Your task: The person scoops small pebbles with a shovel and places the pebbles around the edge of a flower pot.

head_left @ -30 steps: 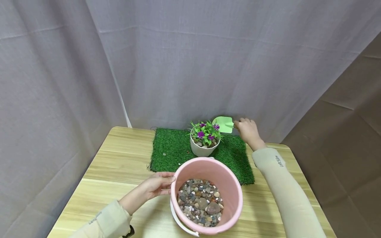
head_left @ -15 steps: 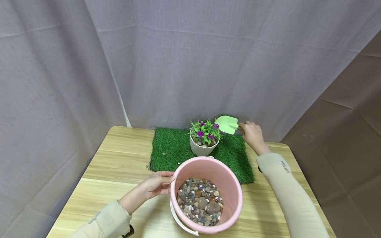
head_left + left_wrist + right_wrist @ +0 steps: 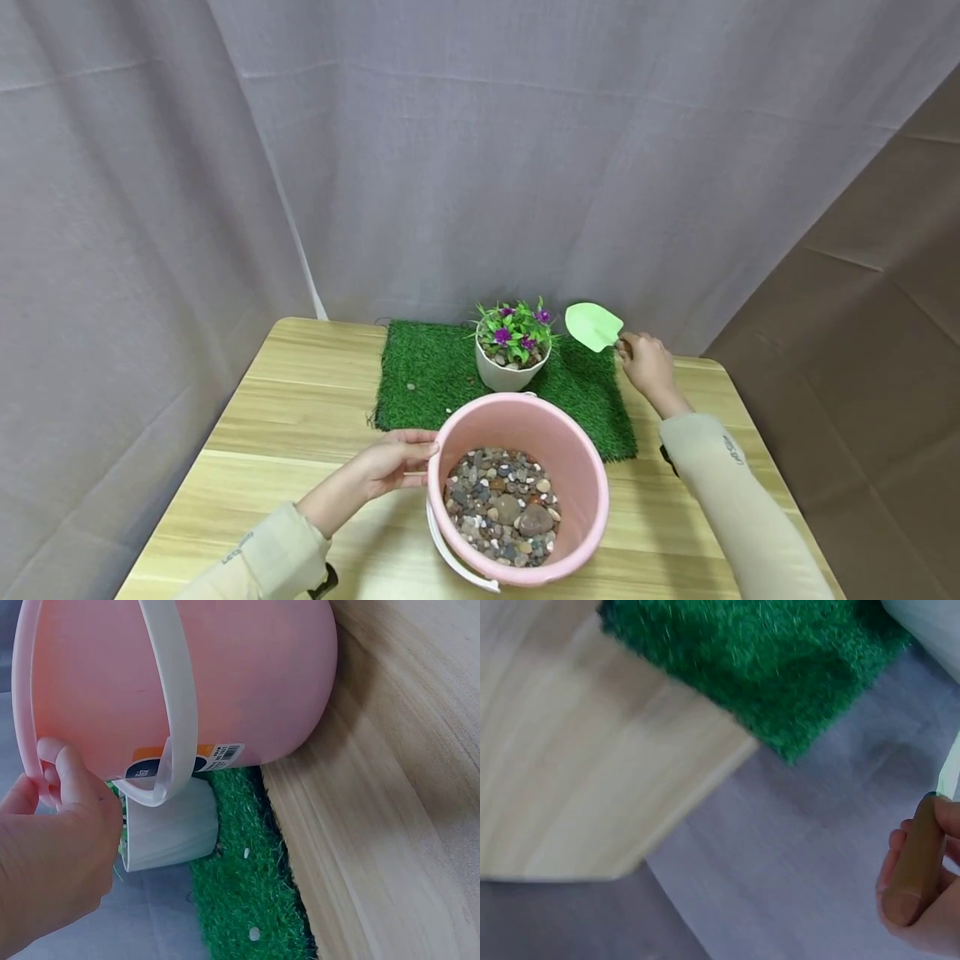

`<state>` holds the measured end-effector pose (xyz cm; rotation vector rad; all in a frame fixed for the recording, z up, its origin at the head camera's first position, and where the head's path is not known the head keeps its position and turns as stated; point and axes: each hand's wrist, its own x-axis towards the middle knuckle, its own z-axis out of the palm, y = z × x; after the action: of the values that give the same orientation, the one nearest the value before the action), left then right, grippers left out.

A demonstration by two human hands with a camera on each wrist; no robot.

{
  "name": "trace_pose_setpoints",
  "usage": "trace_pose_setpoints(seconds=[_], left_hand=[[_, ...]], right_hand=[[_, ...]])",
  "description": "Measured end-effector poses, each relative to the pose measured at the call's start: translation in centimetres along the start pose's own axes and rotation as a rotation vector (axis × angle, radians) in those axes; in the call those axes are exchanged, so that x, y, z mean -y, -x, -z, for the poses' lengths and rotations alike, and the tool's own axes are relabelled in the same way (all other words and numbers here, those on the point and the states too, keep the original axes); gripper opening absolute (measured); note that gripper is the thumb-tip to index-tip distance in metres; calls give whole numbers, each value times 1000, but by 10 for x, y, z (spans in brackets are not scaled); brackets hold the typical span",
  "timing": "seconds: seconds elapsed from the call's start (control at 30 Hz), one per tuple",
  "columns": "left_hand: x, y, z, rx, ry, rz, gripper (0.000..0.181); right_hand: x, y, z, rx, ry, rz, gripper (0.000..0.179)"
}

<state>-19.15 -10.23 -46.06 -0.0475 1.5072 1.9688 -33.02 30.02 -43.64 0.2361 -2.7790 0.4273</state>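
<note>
My left hand (image 3: 386, 465) pinches the left rim of a pink bucket (image 3: 588, 492), thumb and fingers on either side of it in the left wrist view. Inside the bucket lie many small pebbles (image 3: 502, 508) and a few larger stones. A green trowel (image 3: 594, 326) is held by its brown wooden handle (image 3: 915, 866) in my right hand (image 3: 647, 367), its blade bare and raised right of the flowerpot. That white flowerpot (image 3: 504, 377) holds soil, stones and a leafy plant (image 3: 517, 329) with purple flowers, just behind the bucket.
A green turf mat (image 3: 420, 367) lies under the flowerpot, with a few stray pebbles (image 3: 254, 934) on it. The wooden table (image 3: 300, 392) ends at a grey curtain (image 3: 450, 167) behind. The bucket's white handle (image 3: 176, 690) hangs down its left side.
My right hand has drawn the trowel rightward and slightly nearer, away from the plant, and the blade has tilted. The left hand has kept its hold on the bucket's rim.
</note>
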Motion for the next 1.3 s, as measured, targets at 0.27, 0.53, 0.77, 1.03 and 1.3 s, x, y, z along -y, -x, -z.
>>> trace_pose_setpoints(seconds=[0.27,0.53,0.77,1.03,1.3], left_hand=[[-2,1,0,3,0,0,55],[-3,3,2,-2,2,-2,54],[-2,1,2,-9,4,1,53],[0,1,1,-9,27,1,49],[0,0,-1,10,38,-5,47]], right_hand=[[-11,24,-14,35,-192,-170,27],[-12,47,-34,40,-250,-226,28],[-11,66,-46,20,-268,-291,26],[-3,90,-68,-53,-219,-299,20],[3,114,-91,-152,-208,-272,13]])
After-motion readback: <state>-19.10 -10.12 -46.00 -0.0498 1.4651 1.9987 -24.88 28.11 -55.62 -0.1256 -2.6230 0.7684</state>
